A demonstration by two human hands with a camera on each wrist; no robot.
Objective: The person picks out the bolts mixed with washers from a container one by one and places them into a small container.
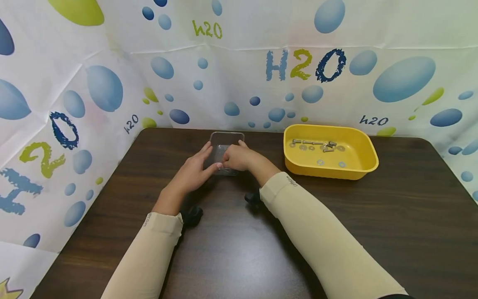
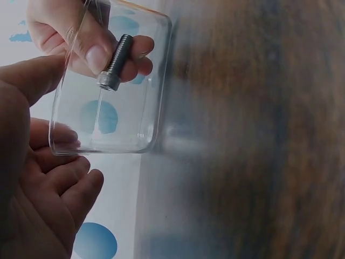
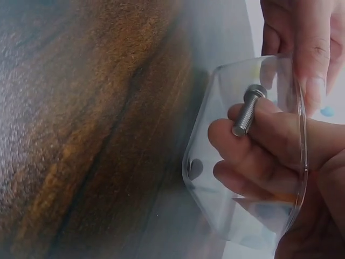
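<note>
A clear plastic box (image 1: 227,133) stands near the back edge of the table. My right hand (image 1: 240,158) reaches into it, and thumb and fingertips pinch a socket-head bolt (image 2: 117,63). In the right wrist view the bolt (image 3: 247,114) shows through the clear wall, tilted, with its threaded end free of the fingers. At the box's left side is my left hand (image 1: 191,173), its thumb stretched along the near rim and its fingers lying along the outer wall and corner, nearly straight.
Right of the box sits a yellow bin (image 1: 330,172) with several bolts (image 1: 313,142) and flat washers (image 1: 320,162) scattered on its floor. Black wrist mounts (image 1: 192,216) hang under both sleeves. A printed cloth (image 1: 239,70) rises behind the dark wooden table (image 1: 403,216).
</note>
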